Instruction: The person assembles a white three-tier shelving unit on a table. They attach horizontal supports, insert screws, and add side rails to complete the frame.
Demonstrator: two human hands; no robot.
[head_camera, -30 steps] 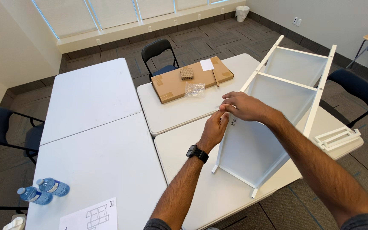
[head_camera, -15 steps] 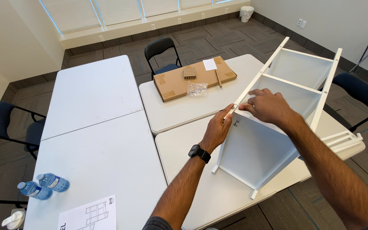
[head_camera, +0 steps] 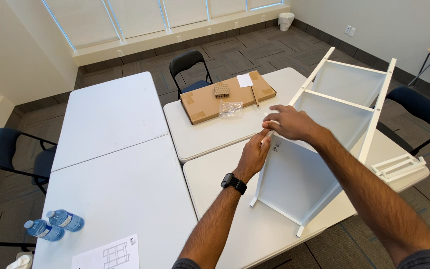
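A flat brown cardboard box (head_camera: 227,97) is seen lying on the far white table (head_camera: 200,137), at about twelve o'clock from the hands. A small white paper slip (head_camera: 245,80) is laid on the box near its far end. A small clear plastic bag (head_camera: 230,108) is set at the near edge of the box. A little white label with dark marks (head_camera: 276,145) is stuck on the white shelf frame (head_camera: 324,129), just under the right hand (head_camera: 289,123) and at three o'clock from the left hand (head_camera: 255,153). A white printed sheet with a line drawing (head_camera: 106,254) is placed at about eight o'clock, on the near left table. Two clear water bottles with blue labels (head_camera: 53,225) are laid at nine o'clock from that sheet.
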